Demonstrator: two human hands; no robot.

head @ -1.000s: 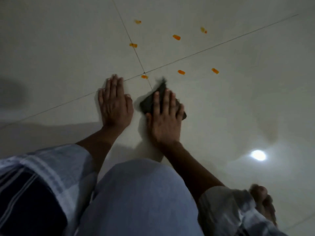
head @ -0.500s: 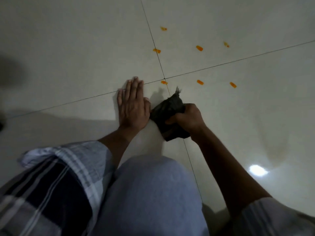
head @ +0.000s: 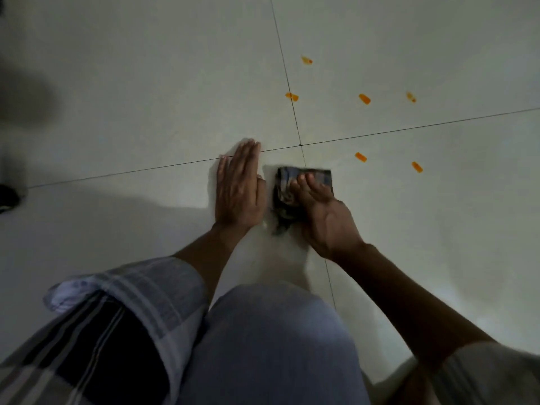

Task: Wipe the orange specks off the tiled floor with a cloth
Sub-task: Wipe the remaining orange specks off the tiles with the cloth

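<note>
My right hand point(head: 324, 217) presses a dark, crumpled cloth point(head: 287, 190) flat onto the pale tiled floor point(head: 146, 97), fingers on top of it. Just to its left, my left hand point(head: 238, 188) lies flat on the tile, fingers together, holding nothing. Several orange specks lie beyond the cloth: two point(head: 360, 156) point(head: 417, 167) on the near right tile, and others point(head: 292, 96) point(head: 364, 99) point(head: 411, 97) point(head: 306, 60) past the grout crossing point(head: 300, 145). The speck that lay near the crossing is not visible.
My bent knee in light trousers point(head: 274, 340) fills the lower middle, with checked sleeves at both lower corners. A dark object point(head: 8, 197) sits at the left edge. Dark grout lines cross the floor.
My right hand had bunched the cloth up in a grip; now it presses it down, spread wider, closer to the grout crossing. The speck near the crossing no longer shows. The left hand stayed put.
</note>
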